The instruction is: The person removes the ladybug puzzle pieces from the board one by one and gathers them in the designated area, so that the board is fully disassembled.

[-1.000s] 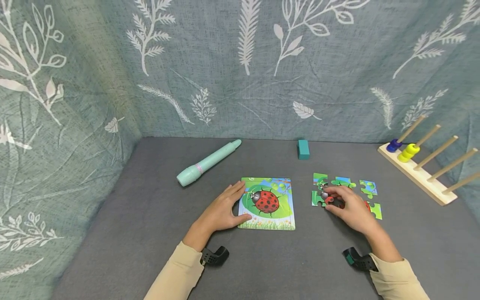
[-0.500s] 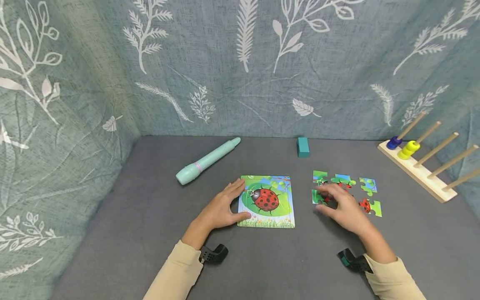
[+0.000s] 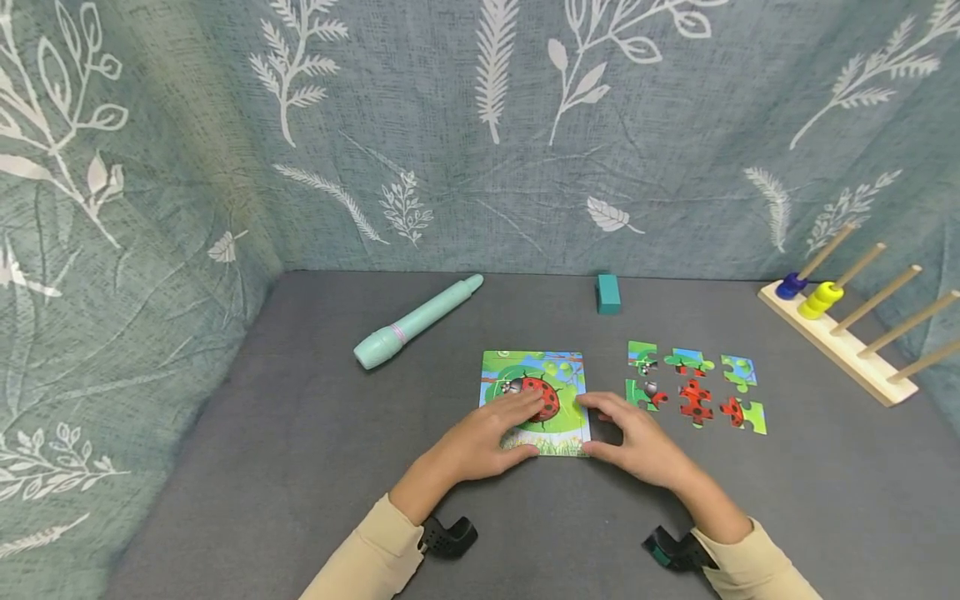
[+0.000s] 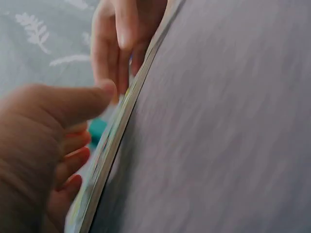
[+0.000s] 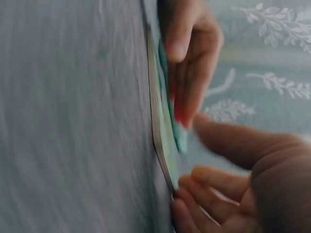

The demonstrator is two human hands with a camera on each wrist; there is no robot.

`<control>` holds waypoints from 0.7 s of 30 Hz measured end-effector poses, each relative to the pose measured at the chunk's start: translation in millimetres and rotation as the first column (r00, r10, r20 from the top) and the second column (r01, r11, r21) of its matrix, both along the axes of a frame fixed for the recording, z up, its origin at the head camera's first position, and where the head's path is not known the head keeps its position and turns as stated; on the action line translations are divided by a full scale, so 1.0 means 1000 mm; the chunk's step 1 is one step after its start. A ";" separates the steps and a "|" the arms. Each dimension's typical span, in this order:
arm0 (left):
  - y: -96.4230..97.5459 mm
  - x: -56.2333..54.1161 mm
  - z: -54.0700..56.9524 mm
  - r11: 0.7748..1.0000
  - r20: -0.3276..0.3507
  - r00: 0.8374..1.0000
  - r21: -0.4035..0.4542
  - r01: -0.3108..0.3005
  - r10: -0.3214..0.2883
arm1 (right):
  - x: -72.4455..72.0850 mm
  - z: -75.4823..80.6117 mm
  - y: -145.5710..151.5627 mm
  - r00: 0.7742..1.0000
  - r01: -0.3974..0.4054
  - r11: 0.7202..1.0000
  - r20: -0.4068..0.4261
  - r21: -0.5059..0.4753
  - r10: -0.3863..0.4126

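A square ladybug jigsaw puzzle board [image 3: 566, 375] lies flat on the dark table. My left hand [image 3: 483, 437] reaches over its lower left part with straight fingers, covering some of the ladybug picture. At the board's right edge is my right hand [image 3: 637, 446], fingers and thumb spread apart, nothing between them. Both wrist views show the board's thin edge from the side, with the left thumb [image 4: 92, 99] just above it in the left wrist view. Several loose puzzle pieces, among them a red one [image 3: 696, 403] and a blue-green one [image 3: 738, 372], lie in two rows to the right.
Behind the board lie a mint-green microphone-shaped object [image 3: 420, 321] and a teal block [image 3: 608, 294]. A wooden peg stand [image 3: 840, 346] with blue and yellow rings stands at the far right. A leaf-patterned curtain [image 3: 450, 167] hangs along the table's back edge.
My right hand has left the loose pieces and moved left to the board's edge, uncovering the pieces. My left hand has slid right, from the board's left edge onto its picture.
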State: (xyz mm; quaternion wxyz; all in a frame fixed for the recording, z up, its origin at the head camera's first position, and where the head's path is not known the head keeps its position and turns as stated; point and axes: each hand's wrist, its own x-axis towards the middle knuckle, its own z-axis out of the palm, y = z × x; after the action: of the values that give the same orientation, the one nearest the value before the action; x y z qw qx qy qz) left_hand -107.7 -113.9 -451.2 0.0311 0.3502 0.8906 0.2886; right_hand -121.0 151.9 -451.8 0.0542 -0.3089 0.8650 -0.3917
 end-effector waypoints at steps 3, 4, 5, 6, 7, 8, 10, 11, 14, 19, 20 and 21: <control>0.007 0.003 -0.003 0.999 0.005 0.999 -0.029 0.037 -0.037 | 0.003 -0.003 -0.004 0.998 0.010 0.998 -0.059 0.061 -0.006; 0.008 0.003 -0.003 0.998 0.002 0.999 -0.037 0.048 -0.048 | 0.003 -0.004 -0.004 0.996 0.011 0.997 -0.083 0.076 -0.005; 0.009 0.003 -0.004 0.998 0.001 0.999 -0.046 0.053 -0.053 | 0.004 -0.004 -0.005 0.995 0.011 0.996 -0.102 0.085 -0.002; 0.009 0.003 -0.005 0.997 -0.005 0.998 -0.052 0.058 -0.059 | 0.005 -0.005 -0.005 0.993 0.011 0.996 -0.115 0.091 0.000; 0.009 0.003 -0.005 0.997 -0.008 0.998 -0.055 0.062 -0.063 | 0.005 -0.005 -0.006 0.992 0.011 0.995 -0.127 0.096 0.001; 0.009 0.003 -0.005 0.996 -0.010 0.998 -0.059 0.065 -0.065 | 0.005 -0.005 -0.006 0.991 0.011 0.995 -0.134 0.097 0.002; 0.009 0.003 -0.005 0.996 -0.014 0.998 -0.062 0.067 -0.068 | 0.006 -0.006 -0.007 0.990 0.019 0.995 -0.143 0.096 -0.005; 0.009 0.003 -0.006 0.996 -0.014 0.998 -0.063 0.068 -0.069 | 0.006 -0.006 -0.007 0.990 0.026 0.996 -0.140 0.091 -0.013; 0.009 0.002 -0.007 0.996 -0.017 0.998 -0.064 0.067 -0.068 | 0.007 -0.008 -0.009 0.991 0.061 0.996 -0.119 0.071 -0.052; 0.009 0.002 -0.008 0.996 -0.007 0.998 -0.064 0.061 -0.061 | 0.010 -0.008 -0.015 0.989 0.129 0.991 -0.072 0.044 -0.126; 0.009 0.002 -0.008 0.996 -0.005 0.998 -0.065 0.060 -0.060 | 0.010 -0.008 -0.015 0.989 0.137 0.990 -0.068 0.040 -0.134; 0.009 0.002 -0.008 0.996 -0.004 0.998 -0.066 0.059 -0.059 | 0.010 -0.008 -0.016 0.988 0.143 0.989 -0.068 0.037 -0.140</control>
State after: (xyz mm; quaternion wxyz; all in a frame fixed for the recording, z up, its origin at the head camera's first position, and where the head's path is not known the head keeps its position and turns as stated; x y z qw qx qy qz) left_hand -105.7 -105.3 -458.7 0.0485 0.3760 0.8890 0.2568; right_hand -110.6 135.7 -459.7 0.0045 -0.2582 0.8939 -0.3664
